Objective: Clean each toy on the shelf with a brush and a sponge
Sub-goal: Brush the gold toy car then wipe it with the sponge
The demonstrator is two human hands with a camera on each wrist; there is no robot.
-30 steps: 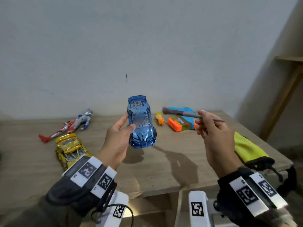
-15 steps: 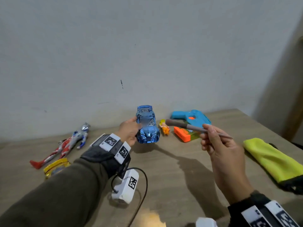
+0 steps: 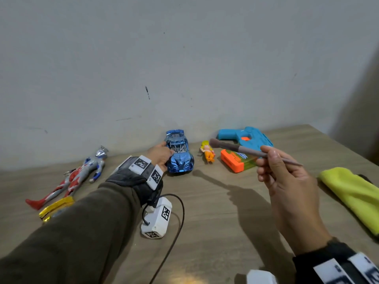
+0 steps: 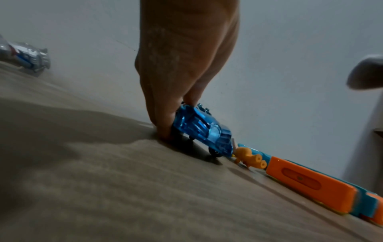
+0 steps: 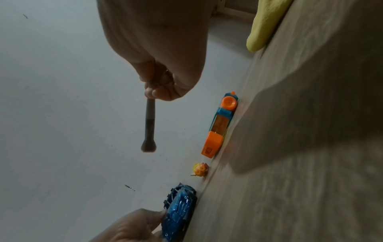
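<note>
Sleeve of dark olive fabric fills the near left of the head view, ending at a wrist band with white coded tags and a white tagged box that lies on the wooden shelf with its black cable. Nearer on the right, the right hand is raised above the shelf, its thumb and fingers pinching the thin handle of a grey brush whose soft head points left and touches nothing. A yellow cloth lies at the right edge of the shelf. On the left, partly hidden by the sleeve, the corner of a gold toy car shows, and beyond it a red, silver and blue action figure lies on its back. Further on, the left hand holds the blue toy car by its left side, fingers curled against it; the left wrist view shows the car's wheels on the shelf. Just right of the car lies a small yellow-and-orange doll, and right of that a teal and orange toy gun, both close to the pale wall at the back.
</note>
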